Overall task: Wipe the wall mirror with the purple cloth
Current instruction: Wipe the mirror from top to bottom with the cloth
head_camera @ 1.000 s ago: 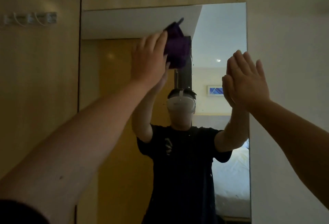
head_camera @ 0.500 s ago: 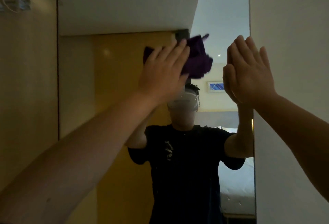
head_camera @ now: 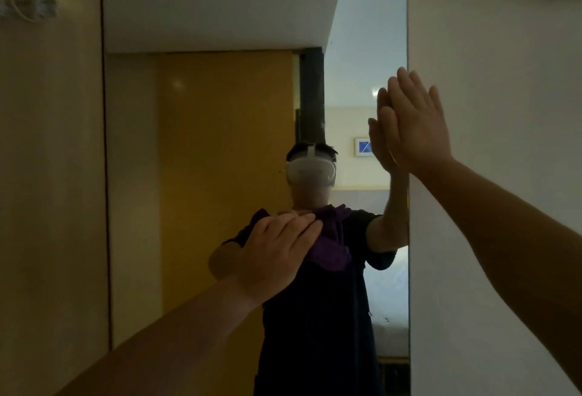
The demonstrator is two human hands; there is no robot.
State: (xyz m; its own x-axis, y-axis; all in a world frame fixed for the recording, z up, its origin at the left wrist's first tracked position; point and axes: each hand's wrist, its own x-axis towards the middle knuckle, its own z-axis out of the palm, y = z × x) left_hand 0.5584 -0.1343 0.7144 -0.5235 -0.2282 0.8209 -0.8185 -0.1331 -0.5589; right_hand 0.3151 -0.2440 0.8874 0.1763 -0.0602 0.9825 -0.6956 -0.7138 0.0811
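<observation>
Flat-palmed hold: left hand (head_camera: 277, 254) pressed the purple cloth (head_camera: 327, 246) against the wall mirror (head_camera: 201, 175), fingers extended over the bunched fabric rather than curled around it. Cloth: crumpled, part showing past the fingertips to the right, lying at the middle of the glass over the reflected chest of the person. Right hand (head_camera: 412, 125): fingers straight and together, empty, laid flat at the right edge of the mirror where glass met the white wall (head_camera: 491, 112); it appeared to serve as a brace. Mirror: tall, set between a wood panel (head_camera: 50, 175) on the left and the white wall on the right, reflecting a yellow door, a bed and a small framed picture. Hooks (head_camera: 30, 6): mounted high on the wood panel, blurred.

Step in hand, by judgement: a wiping pass across the mid-height of the glass. Lower portion and left margin appeared not yet reached by the cloth at this position. Next move would call for steady palm pressure while sweeping sideways or downward, keeping the fabric from slipping out under the fingers.
</observation>
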